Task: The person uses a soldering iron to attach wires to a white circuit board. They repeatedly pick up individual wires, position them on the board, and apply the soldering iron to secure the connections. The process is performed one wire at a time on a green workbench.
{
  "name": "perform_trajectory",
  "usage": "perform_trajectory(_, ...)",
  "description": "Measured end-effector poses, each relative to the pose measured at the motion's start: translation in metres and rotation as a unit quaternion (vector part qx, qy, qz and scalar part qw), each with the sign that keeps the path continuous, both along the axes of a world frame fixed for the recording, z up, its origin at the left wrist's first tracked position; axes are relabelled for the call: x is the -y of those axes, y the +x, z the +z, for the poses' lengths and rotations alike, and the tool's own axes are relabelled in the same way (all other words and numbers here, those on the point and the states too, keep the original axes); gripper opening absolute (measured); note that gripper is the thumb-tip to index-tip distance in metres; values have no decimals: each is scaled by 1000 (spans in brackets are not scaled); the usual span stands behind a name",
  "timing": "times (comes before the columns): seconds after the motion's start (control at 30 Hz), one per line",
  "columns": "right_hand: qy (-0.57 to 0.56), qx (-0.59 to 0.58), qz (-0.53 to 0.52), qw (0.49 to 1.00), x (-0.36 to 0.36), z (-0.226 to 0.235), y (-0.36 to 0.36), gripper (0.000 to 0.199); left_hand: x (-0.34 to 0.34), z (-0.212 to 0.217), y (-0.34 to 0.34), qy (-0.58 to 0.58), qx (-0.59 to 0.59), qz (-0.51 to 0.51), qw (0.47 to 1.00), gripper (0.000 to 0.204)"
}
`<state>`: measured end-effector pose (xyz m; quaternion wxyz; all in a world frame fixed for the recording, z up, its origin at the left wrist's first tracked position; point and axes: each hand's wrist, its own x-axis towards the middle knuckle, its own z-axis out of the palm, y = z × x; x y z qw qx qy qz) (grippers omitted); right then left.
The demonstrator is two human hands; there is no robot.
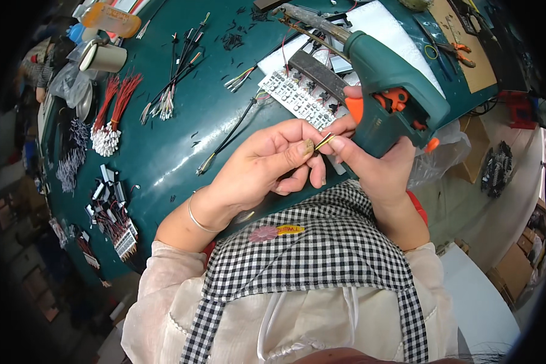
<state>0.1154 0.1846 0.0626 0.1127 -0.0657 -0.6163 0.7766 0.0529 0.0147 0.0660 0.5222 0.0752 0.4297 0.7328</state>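
Observation:
In front of my apron, a few thin wires [324, 142], black, yellow and white, run between my two hands. My left hand [276, 159] pinches them between thumb and forefinger, its other fingers curled below. My right hand [373, 164] pinches the wires' other side with thumb and forefinger. A green soldering gun [385, 76] with an orange trigger rises from that same hand, its metal barrel pointing to the far left. Its lower handle is partly hidden by my fingers. Beyond my hands lies a white circuit board panel [303, 100], partly under the gun.
A dark metal bar [318, 76] rests across the panel. Black cables [229, 139] and coloured wire bundles [175, 79] lie on the green table [182, 145]. Red wires with white connectors [108, 130] sit at left, near a white cup [106, 59]. Orange-handled pliers [461, 51] lie far right.

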Motion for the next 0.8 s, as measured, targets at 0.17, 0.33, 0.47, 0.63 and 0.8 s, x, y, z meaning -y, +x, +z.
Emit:
perform_trajectory(0.17, 15, 5, 11, 1000, -5, -4, -1, 51, -3, -2, 0, 3, 16, 2, 1000, 25)
perform_trajectory(0.33, 49, 4, 15, 999, -8, -6, 0, 53, -5, -3, 2, -4, 16, 10, 1000, 24)
perform_trajectory(0.47, 99, 4, 11, 995, -10, -7, 3, 54, -7, 0, 4, -38, -6, 41, 998, 20)
perform_trajectory(0.63, 146, -18, -4, 989, -1, -10, 8, 56, -7, -3, 10, -88, -77, 96, 989, 15)
perform_trajectory(0.8, 151, -31, 5, 988, 3, -17, 13, 58, -10, -4, 10, -104, -128, 109, 980, 13)
